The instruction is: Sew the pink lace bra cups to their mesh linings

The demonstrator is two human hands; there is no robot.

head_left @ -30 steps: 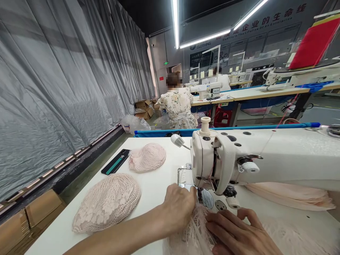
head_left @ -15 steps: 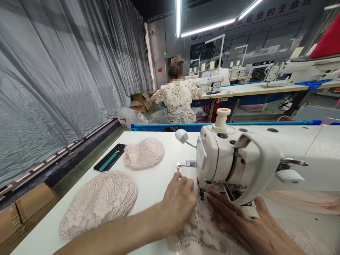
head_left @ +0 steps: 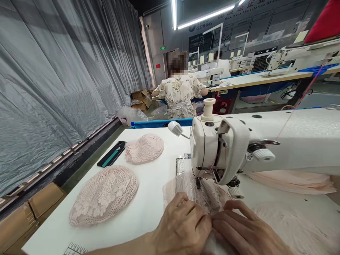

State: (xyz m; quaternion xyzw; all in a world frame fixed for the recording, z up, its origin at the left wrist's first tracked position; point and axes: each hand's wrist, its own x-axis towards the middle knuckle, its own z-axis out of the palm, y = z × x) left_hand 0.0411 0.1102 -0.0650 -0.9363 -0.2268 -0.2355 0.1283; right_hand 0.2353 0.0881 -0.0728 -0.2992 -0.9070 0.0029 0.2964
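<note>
A piece of pale pink lace fabric [head_left: 187,186] lies under the needle of a white sewing machine [head_left: 205,148]. My left hand [head_left: 184,221] is closed on the lace in front of the needle, knuckles up and fingers curled under. Close against it, my right hand [head_left: 244,226] also grips the lace, its fingers bent and their tips partly hidden. Between the hands the fabric bunches up toward the presser foot [head_left: 198,182]. Some of the lace sticks out to the left of the machine head.
Two stacks of lace cups, a larger one [head_left: 105,194] and a smaller one [head_left: 145,148], lie left on the white table [head_left: 148,198]. Behind them is a black phone [head_left: 111,154]. Peach fabric [head_left: 292,180] lies under the machine arm. A person [head_left: 180,88] sits ahead, facing away.
Both hands have drawn back from the needle toward me and come together. More lace now shows around the presser foot. The view has shifted slightly.
</note>
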